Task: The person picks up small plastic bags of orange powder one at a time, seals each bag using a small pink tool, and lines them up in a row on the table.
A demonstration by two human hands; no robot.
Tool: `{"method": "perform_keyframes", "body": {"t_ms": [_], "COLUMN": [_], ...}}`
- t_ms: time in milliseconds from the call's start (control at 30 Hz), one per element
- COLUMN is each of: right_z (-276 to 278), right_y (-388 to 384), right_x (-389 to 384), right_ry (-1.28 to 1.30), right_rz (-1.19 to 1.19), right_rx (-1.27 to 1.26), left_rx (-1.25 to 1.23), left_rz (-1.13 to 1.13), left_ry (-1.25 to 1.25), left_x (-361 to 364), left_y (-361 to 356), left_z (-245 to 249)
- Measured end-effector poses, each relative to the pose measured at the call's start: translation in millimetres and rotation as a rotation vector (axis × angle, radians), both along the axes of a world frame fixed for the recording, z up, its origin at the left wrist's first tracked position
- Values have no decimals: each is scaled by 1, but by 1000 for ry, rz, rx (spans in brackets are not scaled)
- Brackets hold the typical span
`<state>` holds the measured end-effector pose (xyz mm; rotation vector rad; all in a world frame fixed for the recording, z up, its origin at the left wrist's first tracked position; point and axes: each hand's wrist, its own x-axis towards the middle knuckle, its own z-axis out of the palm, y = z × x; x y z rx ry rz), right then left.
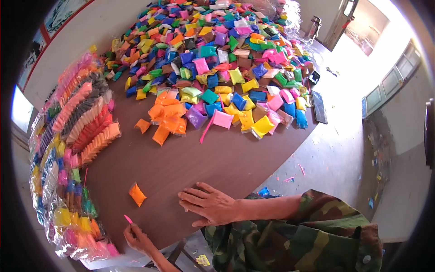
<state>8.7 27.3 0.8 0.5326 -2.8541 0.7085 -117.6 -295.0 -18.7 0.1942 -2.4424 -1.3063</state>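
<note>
At the near left part of the brown surface [172, 165], the left hand [138, 240] has its grip closed on a slim, bright pink pointed piece [128, 219], tip up. By the near edge, the right hand [208, 204] lies palm down, its grip open and holding nothing. Just beyond the pink piece is one glossy orange packet [137, 195], plump and pillow-shaped. Clear bags of packets [68, 181] line the left edge. Farther off, loose orange packets [168, 115] adjoin a multicoloured heap [217, 54] reaching the far edge. A dark phone-like slab [319, 107] lies at the right edge. Past it are a littered floor [312, 158] and a bright doorway [362, 31].
</note>
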Motion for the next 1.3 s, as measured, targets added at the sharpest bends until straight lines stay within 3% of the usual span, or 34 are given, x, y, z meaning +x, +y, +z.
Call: {"method": "perform_keyframes", "body": {"t_ms": [867, 1033, 1133, 1200, 1300], "right_z": [-2, -4, 2, 6, 6], "right_y": [12, 14, 16, 18, 15], "right_x": [38, 34, 34, 34, 37], "right_ry": [194, 232, 248, 235, 221], "right_rz": [-69, -89, -96, -101, -96], "right_rx": [-118, -116, -152, -129, -155], "left_rx": [-170, -129, -256, -285, -116], "left_rz": [-40, -65, -244, -352, -459], "left_ry": [185, 111, 291, 138, 36], "left_x": [-8, 13, 30, 57, 91], "left_y": [-30, 8, 30, 64, 116], "left_z": [-24, 12, 4, 18, 45]}}
